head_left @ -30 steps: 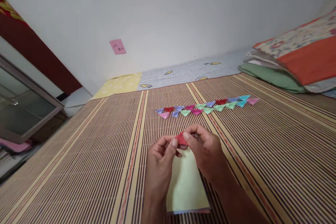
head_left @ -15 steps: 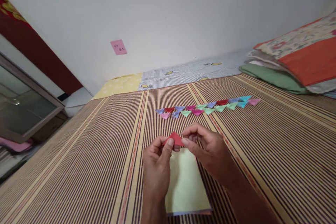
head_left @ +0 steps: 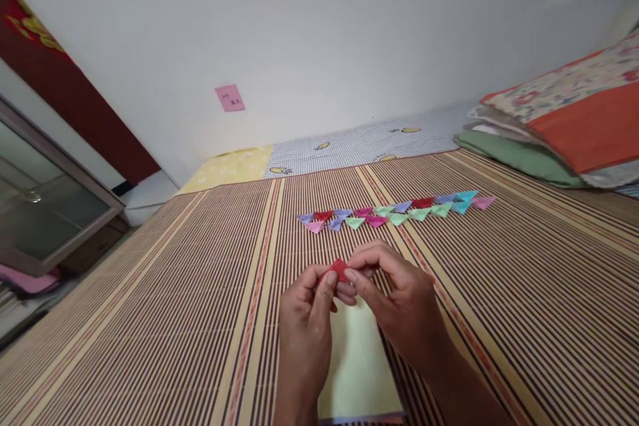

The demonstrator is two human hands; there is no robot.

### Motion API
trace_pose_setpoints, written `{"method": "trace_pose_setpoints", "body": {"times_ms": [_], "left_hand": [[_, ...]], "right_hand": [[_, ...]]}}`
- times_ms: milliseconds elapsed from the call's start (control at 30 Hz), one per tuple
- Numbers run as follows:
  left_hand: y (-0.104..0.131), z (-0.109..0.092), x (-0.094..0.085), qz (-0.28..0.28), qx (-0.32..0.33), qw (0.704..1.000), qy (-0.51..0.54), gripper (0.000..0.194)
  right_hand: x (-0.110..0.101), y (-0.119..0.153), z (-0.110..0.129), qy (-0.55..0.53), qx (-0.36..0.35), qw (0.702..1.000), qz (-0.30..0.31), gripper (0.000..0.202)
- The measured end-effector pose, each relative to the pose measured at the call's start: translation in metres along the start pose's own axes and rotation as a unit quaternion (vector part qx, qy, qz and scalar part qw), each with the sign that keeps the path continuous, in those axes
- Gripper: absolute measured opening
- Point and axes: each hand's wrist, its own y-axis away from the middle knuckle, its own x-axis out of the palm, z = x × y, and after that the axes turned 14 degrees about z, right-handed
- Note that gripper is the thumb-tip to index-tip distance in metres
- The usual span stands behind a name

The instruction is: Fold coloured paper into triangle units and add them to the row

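A small folded piece of red paper (head_left: 339,269) is pinched between both hands, its pointed top showing above the fingers. My left hand (head_left: 310,309) grips its left side with the thumb on the near face. On the other side, my right hand (head_left: 397,286) closes thumb and fingers on the right corner. Under the hands lies a stack of paper sheets (head_left: 359,366), pale green on top. Beyond them, two rows of small folded paper triangles (head_left: 398,218) in pink, green, blue, red and cyan rest on the striped mat (head_left: 190,319).
Folded bedding (head_left: 589,126) is piled at the right against the white wall. A patterned sheet (head_left: 344,146) runs along the wall, with a yellow cloth (head_left: 227,168) beside it. A pink note (head_left: 230,98) is on the wall. A glass-fronted cabinet (head_left: 44,193) stands at the left.
My right hand has moved in and now pinches the red paper's right corner more closely. Less of the paper shows between the fingers. The view has shifted slightly.
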Motion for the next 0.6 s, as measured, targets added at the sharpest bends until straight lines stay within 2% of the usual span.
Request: {"method": "trace_pose_setpoints", "body": {"times_ms": [200,367,500,600], "left_hand": [[0.0004,-0.0005,0.0035,0.026,0.01,1.0,0.014,0.027],[0.0008,-0.0017,0.0049,0.03,0.018,0.999,-0.024,0.031],[0.002,-0.0009,0.0042,0.036,0.006,0.998,-0.055,0.039],[0.0033,0.0014,0.0035,0.057,-0.004,0.997,-0.049,0.042]], "right_hand": [[-0.0013,0.0007,0.0002,0.019,-0.024,1.0,0.001,0.011],[-0.0023,-0.0002,-0.0006,0.024,-0.037,0.999,-0.006,0.012],[-0.0035,0.0,-0.0024,-0.006,0.002,1.0,0.003,0.009],[-0.005,0.0007,-0.0024,-0.052,0.044,0.997,0.04,0.015]]}}
